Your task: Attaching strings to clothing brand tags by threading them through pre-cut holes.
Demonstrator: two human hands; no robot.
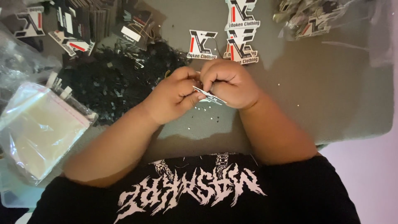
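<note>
1. Hang tag [209, 96], a small white card with black and red print, sits pinched between both hands above the grey table [331, 95], just in front of the person's chest.
2. Left hand [174, 95] is curled shut with thumb and fingers nipping the tag's near edge; right hand [230, 83] is closed in a fist over its far end, knuckles up.
3. Risk, as I judge it: the tag is held only by its edges and the fingertips hide the middle, so a slip could bend the card or drop it among the tiny pale specks [207, 114] lying just beneath it.
4. Anything thin being worked at the tag is too small to make out.
5. Beyond the hang tag lie three more finished tags [238, 39], same white, black and red, flat on the table.
6. Left of the hang tag spreads a heap of black strings [116, 79]; further left, a clear plastic bag [39, 128] with a red seal strip.
7. Far right of it, another clear bag of tags [309, 18].
</note>
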